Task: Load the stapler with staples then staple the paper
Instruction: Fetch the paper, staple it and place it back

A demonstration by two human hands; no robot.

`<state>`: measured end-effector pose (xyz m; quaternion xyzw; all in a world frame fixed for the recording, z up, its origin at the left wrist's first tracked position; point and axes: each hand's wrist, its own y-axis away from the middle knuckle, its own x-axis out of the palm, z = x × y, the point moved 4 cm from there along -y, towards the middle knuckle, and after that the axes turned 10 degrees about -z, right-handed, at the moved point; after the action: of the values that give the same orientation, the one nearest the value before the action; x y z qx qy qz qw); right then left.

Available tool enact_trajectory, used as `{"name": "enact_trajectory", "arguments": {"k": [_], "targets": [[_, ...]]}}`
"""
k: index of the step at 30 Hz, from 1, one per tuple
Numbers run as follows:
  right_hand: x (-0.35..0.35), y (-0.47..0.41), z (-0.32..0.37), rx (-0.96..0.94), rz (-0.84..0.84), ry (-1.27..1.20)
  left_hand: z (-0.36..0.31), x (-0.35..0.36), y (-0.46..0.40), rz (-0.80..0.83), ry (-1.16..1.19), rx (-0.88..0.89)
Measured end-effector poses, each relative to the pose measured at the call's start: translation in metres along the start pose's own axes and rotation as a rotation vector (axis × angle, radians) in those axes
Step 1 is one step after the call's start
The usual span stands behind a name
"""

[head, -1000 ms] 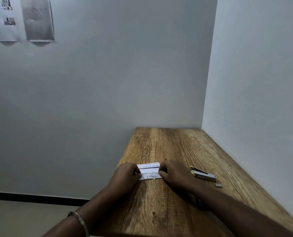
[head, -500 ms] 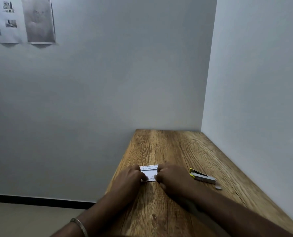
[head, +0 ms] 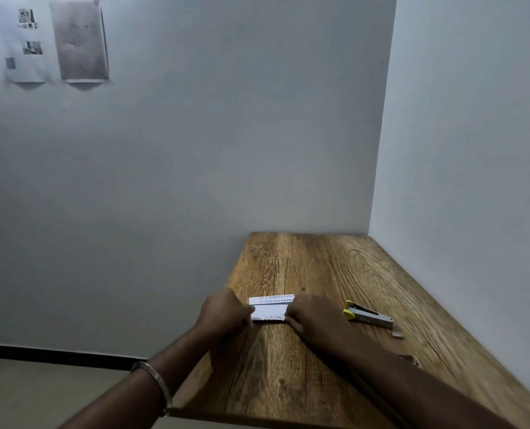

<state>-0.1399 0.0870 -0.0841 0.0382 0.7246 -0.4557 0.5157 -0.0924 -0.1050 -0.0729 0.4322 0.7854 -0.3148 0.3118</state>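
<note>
I see the brown wood surface (head: 335, 366) in a corner of grey walls. My left hand (head: 223, 311) and right hand (head: 311, 320) both press on the folded paper (head: 270, 309), fingers bent and pinching its two ends flat. The stapler (head: 369, 315) lies on the surface just to the right of my right hand, so that hand is nearer. Its long side points left to right, yellow end toward my hand. A small grey bit (head: 397, 334) sits by its far end; I think it may be staples. Since a second ago my hands have slid closer together, so less paper shows.
</note>
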Motion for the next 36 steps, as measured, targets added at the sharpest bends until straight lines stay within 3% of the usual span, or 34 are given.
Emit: {"name": "enact_trajectory", "arguments": {"k": [8,21,29,36], "targets": [[-0.004,-0.001,-0.005,0.168,-0.010,-0.074,0.000,0.003,-0.005,0.109,0.169,-0.198],[-0.006,0.007,-0.001,0.124,0.008,-0.076,-0.014,0.022,0.000,0.165,0.465,-0.386],[-0.036,0.004,-0.031,0.234,0.018,-0.133,-0.006,0.025,0.004,0.252,0.684,-0.485],[-0.062,0.030,-0.089,0.301,0.398,0.160,-0.007,0.028,0.006,0.285,0.765,-0.452]]}}
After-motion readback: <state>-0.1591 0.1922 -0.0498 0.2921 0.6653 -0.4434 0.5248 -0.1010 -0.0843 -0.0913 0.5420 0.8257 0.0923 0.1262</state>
